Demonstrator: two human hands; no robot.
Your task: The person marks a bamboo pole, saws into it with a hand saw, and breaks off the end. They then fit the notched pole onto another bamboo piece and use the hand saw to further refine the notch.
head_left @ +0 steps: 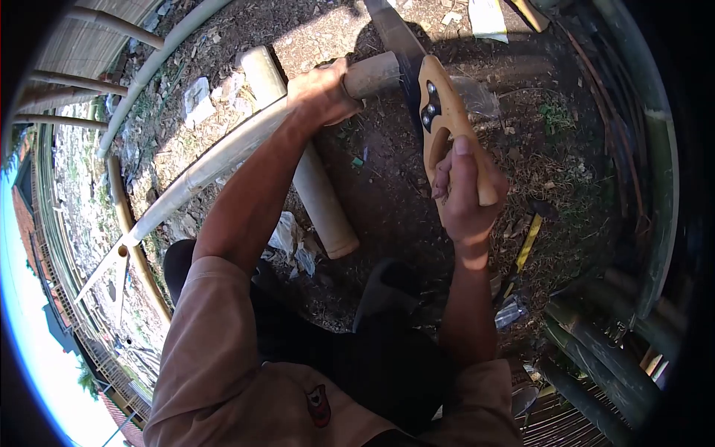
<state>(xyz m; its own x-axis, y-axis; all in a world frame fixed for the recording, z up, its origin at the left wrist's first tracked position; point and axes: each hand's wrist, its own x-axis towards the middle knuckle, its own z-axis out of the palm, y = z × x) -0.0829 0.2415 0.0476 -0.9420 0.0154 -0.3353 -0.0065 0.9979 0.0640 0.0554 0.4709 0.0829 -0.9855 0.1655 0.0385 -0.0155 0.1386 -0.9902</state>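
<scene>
My right hand (471, 190) is closed around the wooden handle of a hand saw (449, 104). The saw's dark blade runs up and away, lying against a long bamboo pole (223, 153) near the pole's right part. Around that pole, left of the blade, my left hand (319, 95) is wrapped. Beneath the pole lies a shorter, thick bamboo piece (322, 201), crossing under it and propping it off the ground. Whether the blade has cut into the pole cannot be made out.
A yellow strip (529, 243), likely a measuring tool, lies on the dirt at right. Several bamboo poles (596, 357) are stacked at lower right. A bamboo frame (141, 74) stands at upper left. Plastic scraps (197, 103) and a white sheet (488, 18) litter the ground.
</scene>
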